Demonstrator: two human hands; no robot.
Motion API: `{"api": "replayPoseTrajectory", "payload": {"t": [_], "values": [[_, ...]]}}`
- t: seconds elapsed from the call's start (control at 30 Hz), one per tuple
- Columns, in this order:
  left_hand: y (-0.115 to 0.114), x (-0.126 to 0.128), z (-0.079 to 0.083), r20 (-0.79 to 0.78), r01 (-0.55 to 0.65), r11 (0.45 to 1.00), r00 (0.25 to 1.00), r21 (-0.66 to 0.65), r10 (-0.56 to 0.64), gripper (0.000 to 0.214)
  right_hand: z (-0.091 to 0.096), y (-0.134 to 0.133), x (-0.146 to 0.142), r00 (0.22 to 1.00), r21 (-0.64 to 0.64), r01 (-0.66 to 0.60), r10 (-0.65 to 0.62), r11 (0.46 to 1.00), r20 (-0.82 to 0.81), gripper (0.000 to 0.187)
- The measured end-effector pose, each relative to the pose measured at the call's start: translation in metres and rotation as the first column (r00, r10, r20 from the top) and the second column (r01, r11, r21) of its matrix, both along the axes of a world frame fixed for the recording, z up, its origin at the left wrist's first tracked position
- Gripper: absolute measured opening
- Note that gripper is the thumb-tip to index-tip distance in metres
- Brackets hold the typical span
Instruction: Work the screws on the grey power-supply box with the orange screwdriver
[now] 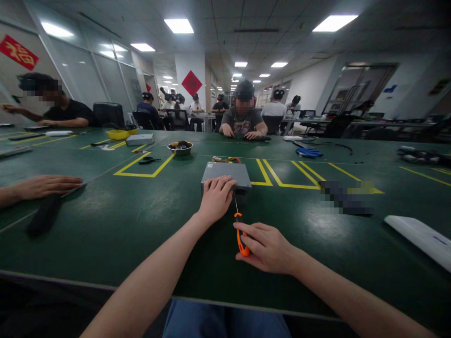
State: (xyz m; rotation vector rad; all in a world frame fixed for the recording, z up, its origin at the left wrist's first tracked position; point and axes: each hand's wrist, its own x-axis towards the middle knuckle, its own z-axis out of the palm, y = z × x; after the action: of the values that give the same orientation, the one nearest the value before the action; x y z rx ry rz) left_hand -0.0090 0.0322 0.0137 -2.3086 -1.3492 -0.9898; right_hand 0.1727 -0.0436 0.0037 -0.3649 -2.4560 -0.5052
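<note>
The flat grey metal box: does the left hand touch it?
Touching. Head view: left hand lies on the flat grey metal box's near top edge.

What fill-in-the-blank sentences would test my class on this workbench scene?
1. The right hand grips a screwdriver with an ___ handle.
2. The left hand rests on a flat ___ box.
3. The table is dark ___ with yellow lines.

Missing words: orange; grey; green.

Green table (105,225), yellow tape lines (141,174); ceiling light panels (179,26) lit; glass partitions (81,70) left; white pillar (190,63).
</note>
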Motion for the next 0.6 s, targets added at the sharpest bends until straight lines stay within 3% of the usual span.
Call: {"api": "replayPoseTrajectory", "payload": {"t": [0.1,0.37,0.6], "values": [[0.0,0.0,0.0,-0.002,-0.005,1.0,1.0,0.005,0.005,0.03,0.0,0.0,0.0,1.0,-0.028,0.007,-0.008,1.0,-0.019,0.026],[0.0,0.0,0.0,0.004,0.006,1.0,1.0,0.004,-0.006,0.03,0.011,-0.006,0.0,0.994,-0.034,0.023,-0.019,0.999,0.112,0.031],[0.0,-0.001,-0.001,0.005,0.011,1.0,1.0,0.008,-0.011,0.03,0.001,0.0,0.001,0.995,-0.042,-0.024,0.02,0.999,-0.101,0.029]]}}
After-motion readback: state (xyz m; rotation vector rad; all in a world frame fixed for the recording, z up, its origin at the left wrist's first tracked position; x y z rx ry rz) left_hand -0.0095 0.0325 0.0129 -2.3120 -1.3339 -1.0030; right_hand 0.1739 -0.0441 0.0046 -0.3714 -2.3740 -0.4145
